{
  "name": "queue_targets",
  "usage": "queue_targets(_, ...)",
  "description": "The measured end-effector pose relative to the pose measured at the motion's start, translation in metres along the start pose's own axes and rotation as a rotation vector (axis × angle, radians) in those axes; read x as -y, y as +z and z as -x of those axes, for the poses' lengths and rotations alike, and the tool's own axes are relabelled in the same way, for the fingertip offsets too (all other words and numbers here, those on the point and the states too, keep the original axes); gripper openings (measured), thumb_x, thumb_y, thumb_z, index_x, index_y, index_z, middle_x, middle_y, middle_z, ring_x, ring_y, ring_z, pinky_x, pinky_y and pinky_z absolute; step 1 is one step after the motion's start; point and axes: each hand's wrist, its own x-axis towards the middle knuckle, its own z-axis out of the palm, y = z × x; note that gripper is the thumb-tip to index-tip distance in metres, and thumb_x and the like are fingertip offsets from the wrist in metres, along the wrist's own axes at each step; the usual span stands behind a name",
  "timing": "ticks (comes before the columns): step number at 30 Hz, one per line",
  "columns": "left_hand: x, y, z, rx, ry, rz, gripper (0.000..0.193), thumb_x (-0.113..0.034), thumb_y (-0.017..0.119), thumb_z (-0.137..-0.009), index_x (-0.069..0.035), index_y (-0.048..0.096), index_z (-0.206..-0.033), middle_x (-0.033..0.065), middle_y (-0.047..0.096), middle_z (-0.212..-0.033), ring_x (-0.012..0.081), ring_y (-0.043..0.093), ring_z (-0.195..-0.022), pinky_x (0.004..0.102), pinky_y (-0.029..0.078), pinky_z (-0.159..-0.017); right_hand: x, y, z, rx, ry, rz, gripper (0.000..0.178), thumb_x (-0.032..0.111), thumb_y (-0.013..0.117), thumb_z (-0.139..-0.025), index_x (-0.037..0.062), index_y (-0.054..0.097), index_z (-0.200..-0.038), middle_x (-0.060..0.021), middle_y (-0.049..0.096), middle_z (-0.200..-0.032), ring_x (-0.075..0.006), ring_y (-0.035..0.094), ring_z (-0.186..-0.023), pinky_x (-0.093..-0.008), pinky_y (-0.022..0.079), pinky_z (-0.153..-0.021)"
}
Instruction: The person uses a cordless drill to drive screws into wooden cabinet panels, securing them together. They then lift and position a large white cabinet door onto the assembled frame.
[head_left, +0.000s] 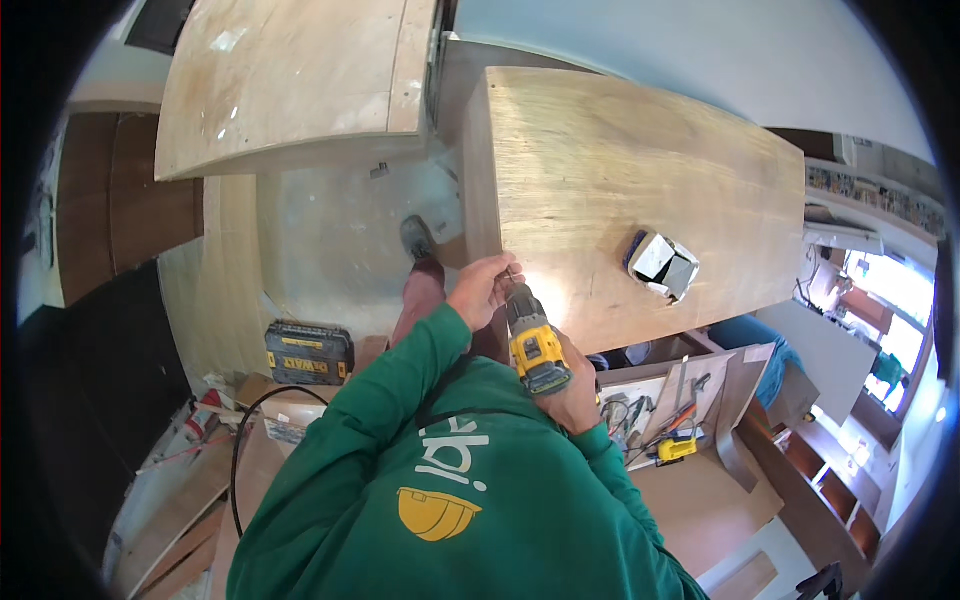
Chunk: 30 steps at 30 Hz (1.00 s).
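Observation:
My right hand [572, 392] is wrapped round the grip of a yellow and black cordless drill [538, 345], close in front of my body. The drill's nose points away from me, at the near left corner of a plywood box [640, 170]. My left hand [484, 290] is closed in a pinch right by the drill's tip, beside the box's edge; whatever sits between its fingertips is too small to make out. On the plywood top lies a small torn white carton [664, 266] with its flaps open.
A second plywood box [290, 80] stands far left. A black and yellow tool case [310, 353] rests on the floor at left, near a black cable [240, 450]. An open wooden compartment on the right holds a yellow tool [677, 450] and several hand tools. Wood offcuts [185, 540] lie lower left.

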Motion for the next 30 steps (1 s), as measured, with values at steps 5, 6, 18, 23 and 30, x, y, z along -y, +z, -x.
queue_targets(5, -0.022, -0.009, -0.005, 0.012, -0.025, -0.099, 0.023, -0.022, 0.059, -0.105, -0.003, 0.063, -0.117, 0.0066, 0.068, -0.102, 0.0183, 0.068, -0.090, 0.0322, 0.057, -0.080, 0.008, 0.010, -0.005, 0.062, -0.032, -0.002, 0.074, 0.021, 0.084, -0.075, 0.0086, 0.052, -0.141, -0.0216, 0.068, -0.108, -0.0434, 0.065, -0.101, -0.0492, 0.054, -0.085)
queue_targets(6, -0.024, -0.021, -0.014, 0.047, -0.045, -0.107, 0.024, -0.022, 0.059, -0.104, -0.002, 0.062, -0.118, 0.0079, 0.069, -0.103, 0.0196, 0.069, -0.090, 0.0333, 0.058, -0.080, 0.013, 0.015, -0.005, 0.074, -0.010, 0.005, 0.076, 0.021, 0.083, -0.075, 0.0085, 0.051, -0.142, -0.0220, 0.067, -0.110, -0.0440, 0.064, -0.102, -0.0493, 0.053, -0.085)
queue_targets(18, -0.118, 0.009, -0.025, 0.128, -0.342, -0.798, 0.027, -0.021, 0.062, -0.102, -0.002, 0.059, -0.121, 0.0099, 0.066, -0.098, 0.0229, 0.068, -0.082, 0.0403, 0.062, -0.070, 0.088, 0.187, 0.001, -0.463, 0.313, -0.320, 0.096, 0.016, 0.085, -0.072, 0.0038, 0.035, -0.154, -0.0271, 0.057, -0.125, -0.0457, 0.058, -0.114, -0.0482, 0.048, -0.098)
queue_targets(23, -0.133, 0.010, -0.030, 0.206, -0.409, -1.096, 0.025, -0.020, 0.064, -0.101, -0.004, 0.057, -0.119, 0.0115, 0.065, -0.096, 0.0244, 0.069, -0.078, 0.0408, 0.061, -0.063, 0.113, 0.263, -0.011, -0.732, 0.384, -0.342, 0.088, 0.006, 0.077, -0.075, 0.0037, 0.037, -0.153, -0.0236, 0.058, -0.119, -0.0436, 0.056, -0.115, -0.0463, 0.046, -0.099)
queue_targets(30, -0.122, 0.008, -0.042, 0.370, -0.303, -1.518, 0.031, -0.023, 0.059, -0.103, -0.002, 0.057, -0.126, 0.0140, 0.067, -0.105, 0.0225, 0.068, -0.076, 0.0389, 0.059, -0.060, 0.111, 0.359, -0.079, -1.047, 0.479, -0.510, 0.088, -0.002, 0.075, -0.072, 0.0044, 0.040, -0.152, -0.0218, 0.057, -0.119, -0.0433, 0.055, -0.116, -0.0468, 0.046, -0.100)
